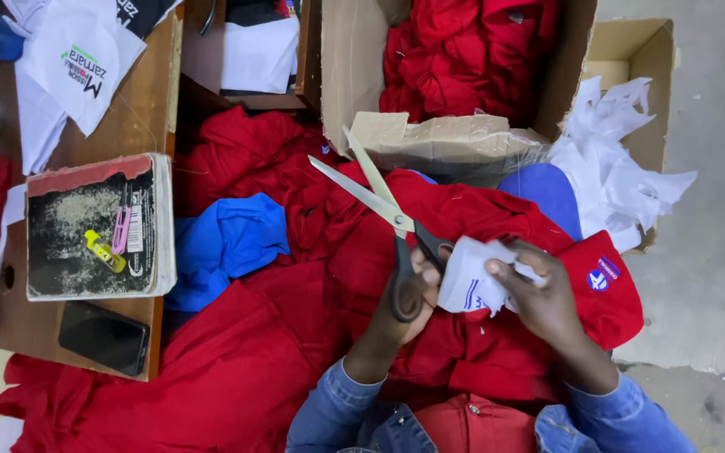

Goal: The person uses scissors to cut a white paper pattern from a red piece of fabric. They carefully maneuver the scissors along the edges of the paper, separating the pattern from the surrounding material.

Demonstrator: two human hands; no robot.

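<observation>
My left hand (417, 294) grips the black handles of a pair of scissors (379, 200). The blades are spread and point up and to the left over red cloth. My right hand (543, 298) pinches a small white piece of fabric (469, 281) right beside the scissor handles. Under both hands lies a red garment (610, 306) with a small blue and white badge. Blue denim sleeves cover both my forearms.
A heap of red garments (237, 369) and a blue cloth (228, 239) cover my lap and the floor. A cardboard box (346, 67) holds red clothes; another box (631, 46) spills white scraps (623, 176). A wooden table (140, 117) at left carries a worn book (98, 226), a black phone (104, 337) and white printed cloths (77, 67).
</observation>
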